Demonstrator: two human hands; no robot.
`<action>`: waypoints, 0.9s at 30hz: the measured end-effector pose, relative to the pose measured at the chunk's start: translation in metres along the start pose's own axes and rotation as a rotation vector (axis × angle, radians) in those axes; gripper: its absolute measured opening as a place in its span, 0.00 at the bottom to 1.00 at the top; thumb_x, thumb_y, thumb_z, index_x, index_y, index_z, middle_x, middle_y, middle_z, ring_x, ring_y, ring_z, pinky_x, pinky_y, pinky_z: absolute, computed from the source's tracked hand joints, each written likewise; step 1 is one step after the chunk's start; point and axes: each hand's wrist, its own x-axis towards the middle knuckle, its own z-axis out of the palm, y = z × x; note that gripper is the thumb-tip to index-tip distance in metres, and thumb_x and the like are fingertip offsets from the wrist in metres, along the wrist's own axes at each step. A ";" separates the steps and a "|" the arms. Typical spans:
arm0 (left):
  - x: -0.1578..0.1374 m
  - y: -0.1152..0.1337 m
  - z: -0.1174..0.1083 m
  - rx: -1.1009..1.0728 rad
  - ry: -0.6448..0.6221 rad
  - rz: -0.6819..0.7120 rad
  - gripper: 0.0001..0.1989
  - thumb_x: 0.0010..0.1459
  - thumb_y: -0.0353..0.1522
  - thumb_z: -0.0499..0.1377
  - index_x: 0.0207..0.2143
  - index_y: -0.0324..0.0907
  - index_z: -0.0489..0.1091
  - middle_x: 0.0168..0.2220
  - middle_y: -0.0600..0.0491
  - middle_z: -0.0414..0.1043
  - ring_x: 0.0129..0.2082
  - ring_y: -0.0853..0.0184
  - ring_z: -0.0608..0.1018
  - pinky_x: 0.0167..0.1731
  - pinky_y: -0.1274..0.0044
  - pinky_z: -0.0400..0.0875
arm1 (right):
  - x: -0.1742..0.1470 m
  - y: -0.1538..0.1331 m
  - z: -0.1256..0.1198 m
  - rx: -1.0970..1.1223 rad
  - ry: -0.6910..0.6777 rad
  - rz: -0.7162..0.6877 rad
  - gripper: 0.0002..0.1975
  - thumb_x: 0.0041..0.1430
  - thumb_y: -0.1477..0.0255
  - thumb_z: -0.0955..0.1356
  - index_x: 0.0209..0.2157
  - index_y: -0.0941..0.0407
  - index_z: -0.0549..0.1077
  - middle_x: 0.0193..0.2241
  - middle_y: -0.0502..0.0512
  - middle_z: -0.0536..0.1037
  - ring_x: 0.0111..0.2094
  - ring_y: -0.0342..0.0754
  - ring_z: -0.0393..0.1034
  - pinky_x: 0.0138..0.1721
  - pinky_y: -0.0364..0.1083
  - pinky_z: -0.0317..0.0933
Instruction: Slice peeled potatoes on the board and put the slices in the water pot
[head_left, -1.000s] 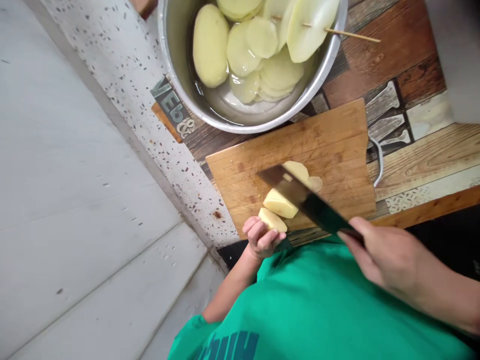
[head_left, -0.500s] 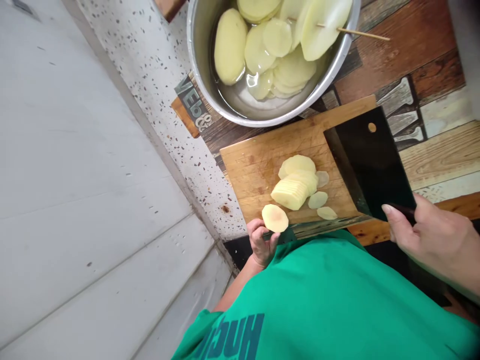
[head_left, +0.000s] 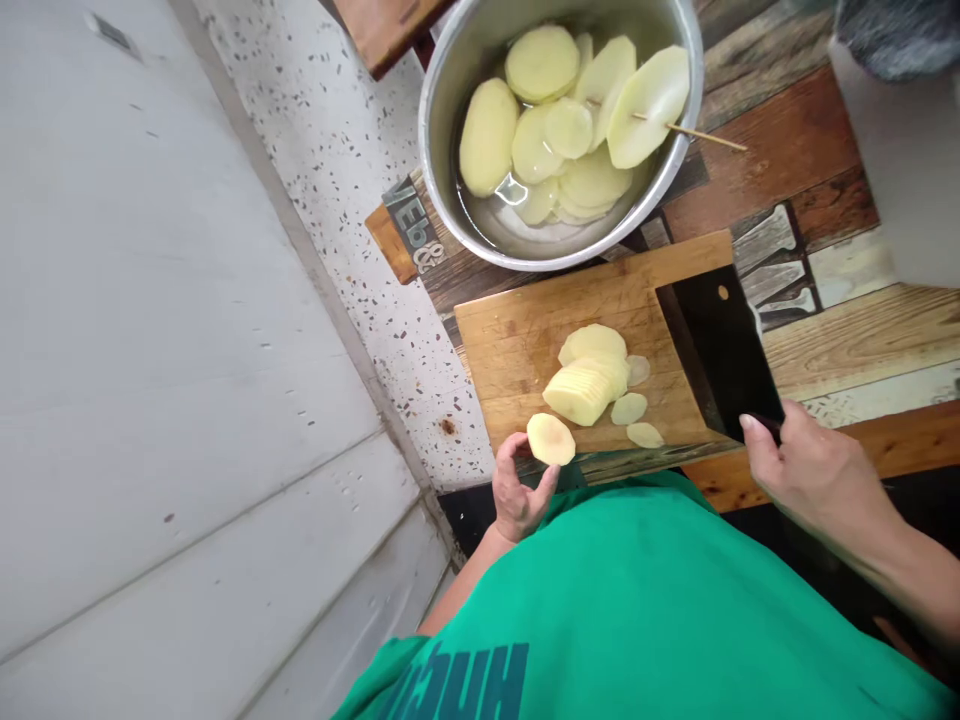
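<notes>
From the head camera, looking down past a green shirt (head_left: 645, 600), the left hand (head_left: 517, 490) sits at the near edge of the cutting board (head_left: 525, 340) and pinches a potato end piece (head_left: 550, 438) between thumb and fingertips, cut face turned up. The right hand (head_left: 806, 470) is closed around the handle of a cleaver (head_left: 720, 345) whose dark blade lies flat on the right part of the board, its long axis running from the hand away toward the far side. Between the two hands lies a fanned row of potato slices (head_left: 589, 380), its length running from near left to far right, with a few loose slices (head_left: 636, 415) just beside it (one nearly at the board's near edge). The row is just beyond the left hand and to the left of the blade, so the left hand is the nearer one. Farther off stands a metal bowl (head_left: 450, 90) of water holding more slices (head_left: 570, 130), and a thin wooden skewer (head_left: 697, 133) pokes through one slice and over the rim at the right
</notes>
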 end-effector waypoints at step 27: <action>0.060 0.089 -0.150 -1.132 -0.402 -0.779 0.21 0.48 0.42 0.54 0.41 0.41 0.71 0.38 0.41 0.71 0.32 0.64 0.72 0.20 0.78 0.60 | 0.004 -0.028 -0.011 -0.107 -0.111 0.129 0.21 0.65 0.68 0.58 0.42 0.69 0.73 0.29 0.74 0.78 0.33 0.64 0.76 0.32 0.52 0.64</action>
